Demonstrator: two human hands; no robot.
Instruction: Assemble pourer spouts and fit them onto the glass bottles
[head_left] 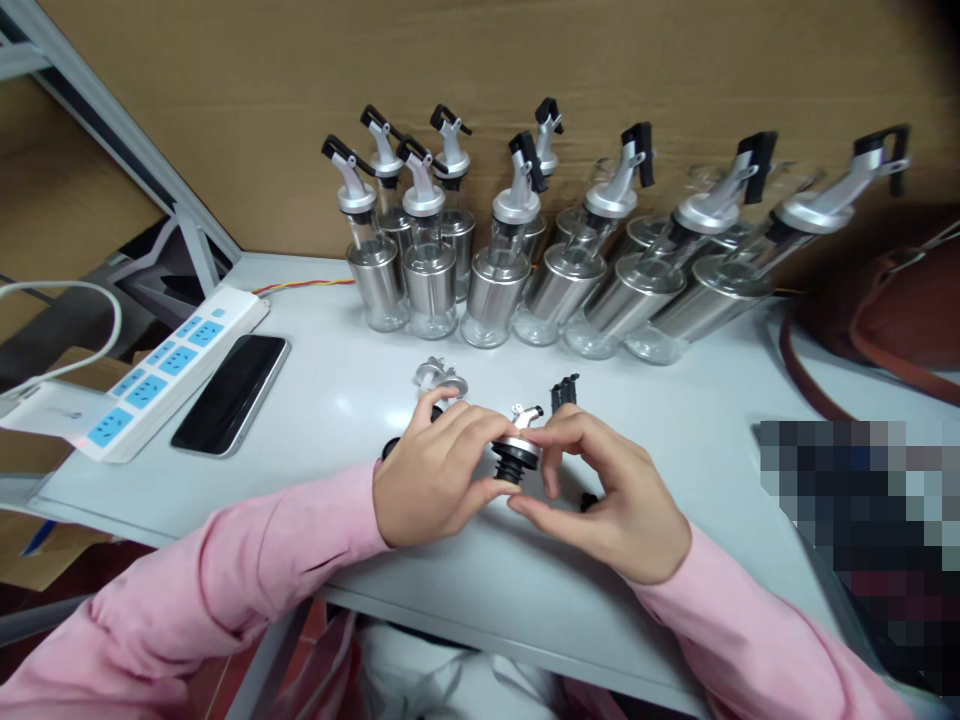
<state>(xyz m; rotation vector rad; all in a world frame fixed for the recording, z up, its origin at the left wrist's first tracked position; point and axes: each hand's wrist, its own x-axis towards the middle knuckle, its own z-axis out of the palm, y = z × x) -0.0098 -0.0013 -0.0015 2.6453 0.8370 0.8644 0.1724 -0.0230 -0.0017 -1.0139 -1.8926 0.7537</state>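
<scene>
Between my two hands is a pourer stopper (516,455) with a silver cap, a small spout on top and a black ribbed plug below. My left hand (442,470) grips it from the left, thumb under the plug and fingers at the cap. From the right, my right hand (611,490) pinches it with thumb and forefinger. Silver spout parts (441,377) lie just beyond my left hand. Several black levers (564,392) lie beyond my right hand, and a small black piece (589,502) shows behind its fingers.
Glass and steel bottles (496,290) with lever pourers stand along the back of the grey table (322,400). At the left are a power strip (172,370) and a phone (231,395). A brown bag (885,310) sits at the right, beyond a pixelated area.
</scene>
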